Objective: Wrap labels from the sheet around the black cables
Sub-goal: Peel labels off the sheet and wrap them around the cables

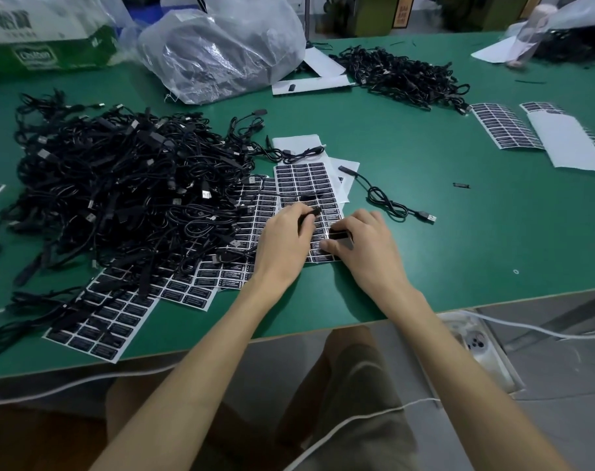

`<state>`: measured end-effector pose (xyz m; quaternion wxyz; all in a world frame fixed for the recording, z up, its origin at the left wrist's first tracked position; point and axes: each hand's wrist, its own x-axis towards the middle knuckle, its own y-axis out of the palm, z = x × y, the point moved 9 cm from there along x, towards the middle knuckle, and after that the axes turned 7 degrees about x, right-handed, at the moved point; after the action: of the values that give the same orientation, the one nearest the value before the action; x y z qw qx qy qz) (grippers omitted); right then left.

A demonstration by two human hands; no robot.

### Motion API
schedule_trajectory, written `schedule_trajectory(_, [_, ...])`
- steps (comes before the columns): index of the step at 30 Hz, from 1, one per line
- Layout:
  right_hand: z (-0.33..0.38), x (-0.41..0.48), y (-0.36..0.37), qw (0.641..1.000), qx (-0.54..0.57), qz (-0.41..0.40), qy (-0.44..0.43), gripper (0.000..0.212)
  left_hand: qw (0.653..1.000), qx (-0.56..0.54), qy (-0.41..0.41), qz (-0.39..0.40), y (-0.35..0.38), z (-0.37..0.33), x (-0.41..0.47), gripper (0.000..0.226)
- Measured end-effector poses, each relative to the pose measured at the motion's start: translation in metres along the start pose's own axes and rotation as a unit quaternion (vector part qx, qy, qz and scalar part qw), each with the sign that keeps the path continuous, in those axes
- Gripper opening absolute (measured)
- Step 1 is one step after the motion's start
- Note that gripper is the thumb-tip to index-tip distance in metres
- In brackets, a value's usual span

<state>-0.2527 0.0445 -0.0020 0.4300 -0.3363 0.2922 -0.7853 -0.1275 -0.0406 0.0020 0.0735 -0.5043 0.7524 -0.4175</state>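
A sheet of black labels [302, 181] lies on the green table [425, 198] in front of me. My left hand [282, 243] rests on the sheet and grips a thin black cable [311, 213] between thumb and fingers. My right hand [364, 246] sits beside it on the sheet's lower part, its fingers curled round a small black block of the cable [340, 233]. A large heap of black cables [119, 185] lies to the left. One loose cable with a USB plug [391, 202] lies to the right of the sheet.
More label sheets [119, 311] lie under the heap and at the far right [506, 127]. A second cable pile [401, 76] and a clear plastic bag [221, 49] sit at the back. A cardboard box [48, 35] stands back left. The table edge runs close to my body.
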Motion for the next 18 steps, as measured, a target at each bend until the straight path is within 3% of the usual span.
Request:
schedule_trajectory(4, [0.002, -0.003, 0.000, 1.000, -0.005, -0.007, -0.007, 0.044, 0.999, -0.016, 0.012, -0.029, -0.010, -0.004, -0.002, 0.018])
schedule_trajectory(11, [0.001, -0.005, -0.001, 0.999, 0.032, 0.013, 0.006, 0.068, 0.992, 0.123, 0.034, -0.024, -0.005, -0.013, -0.005, 0.021])
schedule_trajectory(18, [-0.001, -0.004, -0.003, 0.998, 0.066, 0.014, 0.019, 0.075, 0.992, 0.126, 0.015, -0.016, -0.003, -0.010, -0.005, 0.022])
